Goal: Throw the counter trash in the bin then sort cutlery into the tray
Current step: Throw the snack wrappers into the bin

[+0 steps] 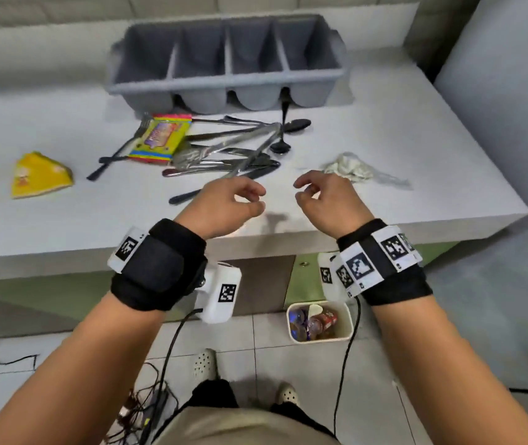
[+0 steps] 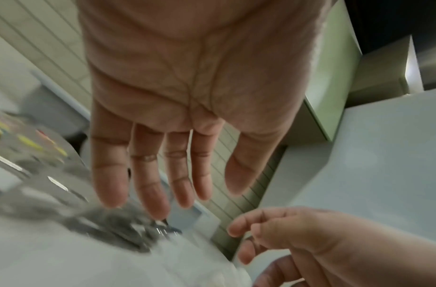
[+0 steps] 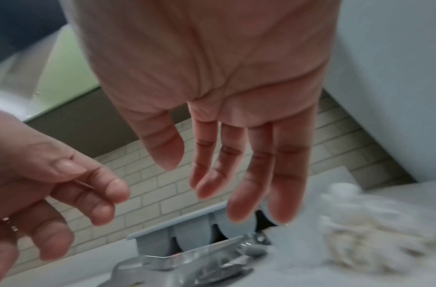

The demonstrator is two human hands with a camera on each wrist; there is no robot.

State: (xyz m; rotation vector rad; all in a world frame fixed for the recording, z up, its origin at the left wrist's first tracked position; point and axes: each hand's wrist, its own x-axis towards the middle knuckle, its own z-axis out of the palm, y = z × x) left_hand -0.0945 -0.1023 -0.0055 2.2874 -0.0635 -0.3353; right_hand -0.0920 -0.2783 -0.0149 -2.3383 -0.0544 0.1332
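Observation:
Both hands hover empty over the white counter's (image 1: 384, 187) near edge, fingers relaxed. My left hand (image 1: 237, 200) sits just in front of a pile of mixed cutlery (image 1: 233, 149); my right hand (image 1: 317, 194) is beside a crumpled tissue (image 1: 349, 167). A colourful snack wrapper (image 1: 161, 138) lies on the pile's left, and a yellow wedge-shaped packet (image 1: 39, 175) lies further left. Behind the pile stands a grey tray (image 1: 224, 75) with several empty compartments. In the wrist views the left hand (image 2: 163, 174) and right hand (image 3: 236, 165) show open palms; the tissue (image 3: 374, 233) is blurred.
A small white bin (image 1: 318, 321) holding wrappers stands on the tiled floor below the counter edge, between my arms. Cables (image 1: 147, 406) trail on the floor by my feet. A tall pale appliance (image 1: 506, 91) flanks the counter's right end.

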